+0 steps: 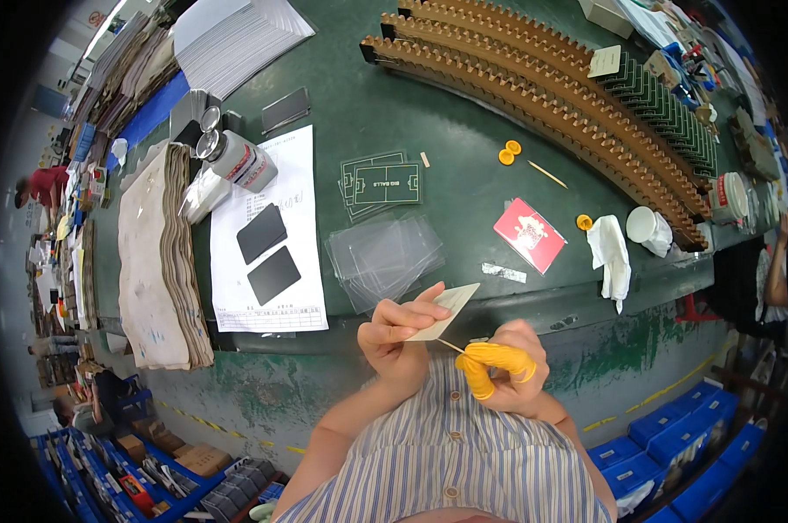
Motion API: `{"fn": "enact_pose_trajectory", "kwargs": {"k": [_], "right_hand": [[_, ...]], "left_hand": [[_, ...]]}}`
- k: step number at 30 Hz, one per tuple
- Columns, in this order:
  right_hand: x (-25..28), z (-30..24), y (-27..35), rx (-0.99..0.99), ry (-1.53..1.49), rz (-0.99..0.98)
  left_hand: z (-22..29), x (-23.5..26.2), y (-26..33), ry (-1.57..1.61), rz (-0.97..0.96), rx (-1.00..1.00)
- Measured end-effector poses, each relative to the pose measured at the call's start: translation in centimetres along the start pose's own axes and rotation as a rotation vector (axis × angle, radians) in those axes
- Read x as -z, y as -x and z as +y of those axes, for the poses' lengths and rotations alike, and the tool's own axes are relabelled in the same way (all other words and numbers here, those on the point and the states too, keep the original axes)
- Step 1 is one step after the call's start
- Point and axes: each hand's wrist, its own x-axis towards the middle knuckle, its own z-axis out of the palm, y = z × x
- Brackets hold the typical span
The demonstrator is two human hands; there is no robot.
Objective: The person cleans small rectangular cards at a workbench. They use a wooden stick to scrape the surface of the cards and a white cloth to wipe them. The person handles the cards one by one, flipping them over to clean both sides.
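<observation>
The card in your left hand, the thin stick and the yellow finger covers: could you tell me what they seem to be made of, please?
Card: probably matte paperboard, pale cream, flat and stiff in the left hand.
Stick: likely wood or bamboo, thin and tan.
Finger covers: apparently rubber or latex, smooth yellow, rolled at the rim, snug on the right hand.

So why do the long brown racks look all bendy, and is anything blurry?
In the head view, the fisheye lens bends straight edges toward the rim, so the brown racks and green table curve; the corners go black. The left hand and its pale card look sharp, as does the right hand. Soft glare sits on the clear plastic sheets.
</observation>
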Motion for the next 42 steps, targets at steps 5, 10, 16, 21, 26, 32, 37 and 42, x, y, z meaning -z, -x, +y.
{"fn": "enact_pose_trajectory", "kwargs": {"k": [5,10,16,21,26,32,37,42], "right_hand": [[0.21,0.34,0.19,0.03,0.008,-0.05],[0.24,0.39,0.21,0.043,0.012,-0.037],[0.0,0.43,-0.03,0.056,0.017,-0.024],[-0.4,0.21,-0.04,-0.006,-0.004,0.009],[-0.3,0.06,-0.28,-0.006,-0.009,-0.037],[-0.55,0.36,-0.1,0.006,-0.004,-0.001],[-0.41,0.09,-0.21,-0.01,-0.015,-0.041],[-0.57,0.07,-0.21,-0.026,-0.018,-0.025]], "left_hand": [[0.03,0.13,0.05,-0.01,0.004,-0.003],[-0.15,0.47,0.23,0.031,-0.008,0.0],[-0.2,0.59,0.22,0.026,-0.011,-0.005],[-0.25,0.62,0.15,0.019,-0.008,-0.011],[-0.17,0.56,0.0,0.021,0.002,-0.013],[-0.15,0.73,0.01,0.023,0.013,-0.014],[-0.18,0.71,0.0,0.037,0.013,-0.011],[0.08,0.24,-0.27,-0.004,0.034,-0.014]]}}
